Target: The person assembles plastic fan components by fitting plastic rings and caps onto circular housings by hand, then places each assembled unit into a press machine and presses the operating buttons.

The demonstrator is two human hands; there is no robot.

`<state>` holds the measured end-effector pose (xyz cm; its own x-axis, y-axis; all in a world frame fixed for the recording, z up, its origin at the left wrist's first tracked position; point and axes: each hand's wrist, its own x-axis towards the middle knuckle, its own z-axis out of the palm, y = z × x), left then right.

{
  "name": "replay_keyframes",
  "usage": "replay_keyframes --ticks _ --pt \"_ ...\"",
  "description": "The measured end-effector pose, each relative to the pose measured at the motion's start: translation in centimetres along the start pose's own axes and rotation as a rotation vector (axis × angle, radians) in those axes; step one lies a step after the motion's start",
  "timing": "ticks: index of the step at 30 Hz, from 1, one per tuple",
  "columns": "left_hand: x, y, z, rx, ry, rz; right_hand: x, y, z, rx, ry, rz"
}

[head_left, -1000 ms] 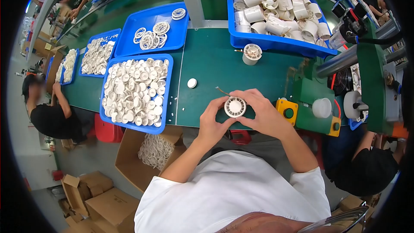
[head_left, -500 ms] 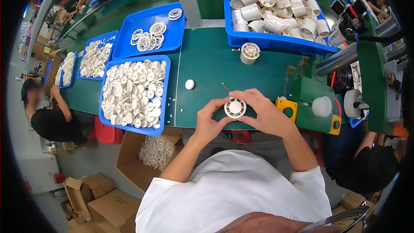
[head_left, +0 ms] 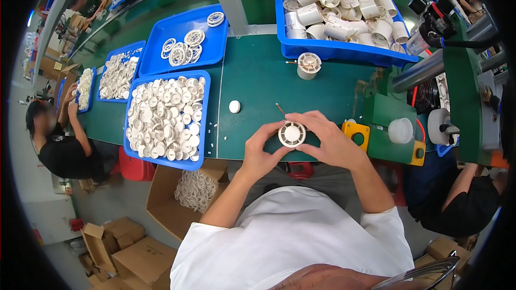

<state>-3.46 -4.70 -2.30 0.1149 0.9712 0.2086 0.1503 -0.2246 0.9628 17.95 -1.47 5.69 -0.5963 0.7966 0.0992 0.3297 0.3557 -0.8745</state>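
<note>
Between my two hands is a round white fan housing (head_left: 292,135) with a spoked rim and a solid hub, its face toward me. A short thin wire sticks out past its far side. My left hand (head_left: 263,149) grips it from the left, thumb at the near edge and fingers at the far side. My right hand (head_left: 329,142) closes on it from the right in the same way. Beyond them stands another white cylindrical fan housing (head_left: 308,66) with a wire. A small white round cap (head_left: 234,107) lies left of my hands.
A blue tray of white caps (head_left: 203,123) is at left, with a blue tray of spoked rings (head_left: 215,48) behind it. A blue bin (head_left: 344,53) full of white housings stands at the back. At right is a green machine (head_left: 384,113) with yellow button boxes. Co-workers sit at both sides.
My hands hold the fan housing in almost the same pose. The view has shifted slightly. At left, a co-worker's hand has moved up to a tray of small parts.
</note>
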Motion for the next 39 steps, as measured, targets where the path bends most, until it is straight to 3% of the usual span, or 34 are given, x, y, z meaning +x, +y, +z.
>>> replay_keyframes --ticks 3,5,7,10,13,15,17,20,24,29,32,37,39 --pt "-0.1 -0.6 -0.2 0.163 -0.010 0.155 -0.1 0.1 0.1 -0.001 0.002 0.002" --pt "-0.2 -0.8 -0.1 0.144 -0.005 0.153 -0.4 0.4 0.4 0.006 0.014 0.004" --pt "-0.3 -0.5 0.0 0.121 -0.017 0.163 -0.8 0.4 0.7 -0.126 0.200 -0.091" --pt "0.1 1.1 0.6 0.177 -0.016 0.245 -2.6 -0.5 0.3 0.015 0.217 0.061" --pt "1.9 4.0 2.8 0.149 -0.085 0.348 -5.0 -2.0 -0.9 -0.033 0.424 0.010" --pt "4.2 7.3 6.8 0.111 -0.183 0.493 -8.3 -2.2 -2.9 -0.105 0.510 0.035" --pt "6.0 9.1 10.6 0.017 -0.268 0.540 -11.3 -1.1 -4.1 -0.040 0.763 0.030" --pt "8.2 9.5 15.8 -0.071 -0.352 0.660 -14.4 0.0 -6.6 0.048 0.879 0.096" --pt "9.7 9.5 20.5 -0.110 -0.369 0.601 -16.5 3.6 -9.1 0.137 1.000 0.055" --pt "10.3 9.6 21.6 -0.076 -0.458 0.508 -17.2 6.0 -10.1 0.253 1.034 0.088" --pt "9.9 9.6 21.3 -0.059 -0.443 0.493 -17.3 6.6 -10.1 0.110 0.949 0.080" --pt "9.7 10.6 20.5 0.012 -0.465 0.538 -16.9 7.0 -8.8 -0.073 1.020 0.054" --pt "9.1 10.6 18.9 0.068 -0.399 0.564 -18.1 7.1 -8.3 0.016 1.117 0.037"
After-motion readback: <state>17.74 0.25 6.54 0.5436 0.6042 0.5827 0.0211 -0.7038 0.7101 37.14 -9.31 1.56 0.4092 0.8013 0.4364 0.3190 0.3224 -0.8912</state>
